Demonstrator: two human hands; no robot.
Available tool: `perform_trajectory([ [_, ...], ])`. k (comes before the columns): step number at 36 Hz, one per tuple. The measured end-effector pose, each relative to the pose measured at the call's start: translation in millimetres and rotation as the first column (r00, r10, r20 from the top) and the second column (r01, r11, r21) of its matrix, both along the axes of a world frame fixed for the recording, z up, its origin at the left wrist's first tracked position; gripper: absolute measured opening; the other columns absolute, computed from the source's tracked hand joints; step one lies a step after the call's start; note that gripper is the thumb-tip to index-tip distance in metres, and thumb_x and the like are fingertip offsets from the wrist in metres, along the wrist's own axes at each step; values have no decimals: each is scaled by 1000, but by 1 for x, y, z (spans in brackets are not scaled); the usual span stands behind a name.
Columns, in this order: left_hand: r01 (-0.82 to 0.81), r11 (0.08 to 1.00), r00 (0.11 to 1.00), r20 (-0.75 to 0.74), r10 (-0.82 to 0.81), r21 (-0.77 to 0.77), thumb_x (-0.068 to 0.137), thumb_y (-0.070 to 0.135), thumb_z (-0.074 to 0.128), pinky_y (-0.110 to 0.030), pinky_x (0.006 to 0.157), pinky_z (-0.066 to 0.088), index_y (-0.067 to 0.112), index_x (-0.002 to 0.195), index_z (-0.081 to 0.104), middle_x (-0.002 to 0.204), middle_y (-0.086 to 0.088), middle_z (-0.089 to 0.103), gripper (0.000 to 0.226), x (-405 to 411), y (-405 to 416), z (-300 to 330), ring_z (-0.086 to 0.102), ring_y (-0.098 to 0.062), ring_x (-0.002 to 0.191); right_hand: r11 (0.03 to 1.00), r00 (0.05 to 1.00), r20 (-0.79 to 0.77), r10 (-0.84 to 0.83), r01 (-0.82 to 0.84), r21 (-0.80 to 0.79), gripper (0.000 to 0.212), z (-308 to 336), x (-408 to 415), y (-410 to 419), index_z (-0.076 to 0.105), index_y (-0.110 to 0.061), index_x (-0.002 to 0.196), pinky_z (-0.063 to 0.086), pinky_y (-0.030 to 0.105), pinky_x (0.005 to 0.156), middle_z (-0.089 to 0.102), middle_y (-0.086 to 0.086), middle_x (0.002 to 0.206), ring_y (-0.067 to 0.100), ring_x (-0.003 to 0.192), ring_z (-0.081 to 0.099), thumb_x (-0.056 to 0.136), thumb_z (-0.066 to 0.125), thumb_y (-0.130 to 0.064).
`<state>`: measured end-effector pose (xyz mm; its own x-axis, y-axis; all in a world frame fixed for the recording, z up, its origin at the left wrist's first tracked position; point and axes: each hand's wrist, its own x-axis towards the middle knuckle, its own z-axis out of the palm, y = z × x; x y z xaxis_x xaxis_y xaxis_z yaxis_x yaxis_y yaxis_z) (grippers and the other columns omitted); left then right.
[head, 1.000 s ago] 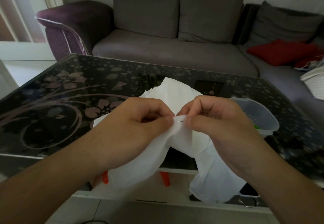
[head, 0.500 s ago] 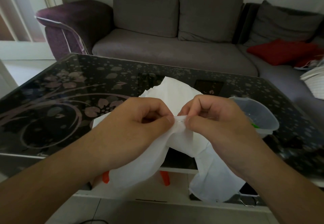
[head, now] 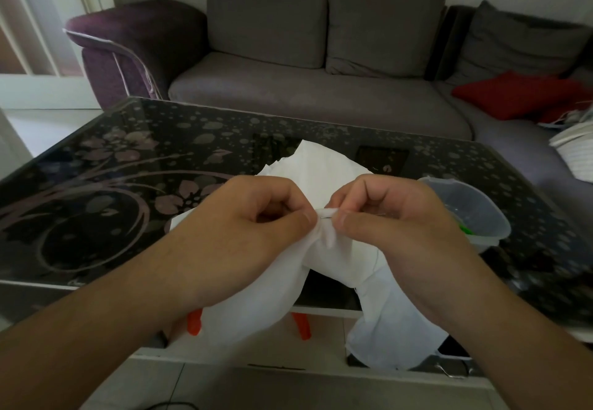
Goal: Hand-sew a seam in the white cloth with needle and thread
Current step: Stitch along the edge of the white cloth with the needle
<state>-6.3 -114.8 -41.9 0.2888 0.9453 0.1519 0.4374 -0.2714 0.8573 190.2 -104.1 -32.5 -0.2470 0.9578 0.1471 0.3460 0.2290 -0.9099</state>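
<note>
Over dark flowered glass table (head: 96, 204), soft, light, floppy white cloth (head: 324, 262) pinched at its folded edge by left hand (head: 244, 230), thin silver needle (head: 326, 214) pinched by right hand (head: 394, 220); best held close beside needle.

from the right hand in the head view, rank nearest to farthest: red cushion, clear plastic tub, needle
1. needle: pinched at the right hand fingertips, against the white cloth.
2. clear plastic tub: on the table just right of that hand.
3. red cushion: far right, back on the sofa.
</note>
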Motion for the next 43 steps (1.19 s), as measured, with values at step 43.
perform_trajectory([
  [43, 37, 999, 999, 3, -37, -25, 99, 30, 60, -12, 68, 51, 29, 91, 75, 85, 12, 75, 17, -4, 0, 2, 71, -3, 79, 986, 977, -187, 104, -126, -110, 4, -3, 7, 9, 72, -16, 68, 48, 37, 86, 73, 5, 89, 18, 92, 67, 72, 70, -16],
])
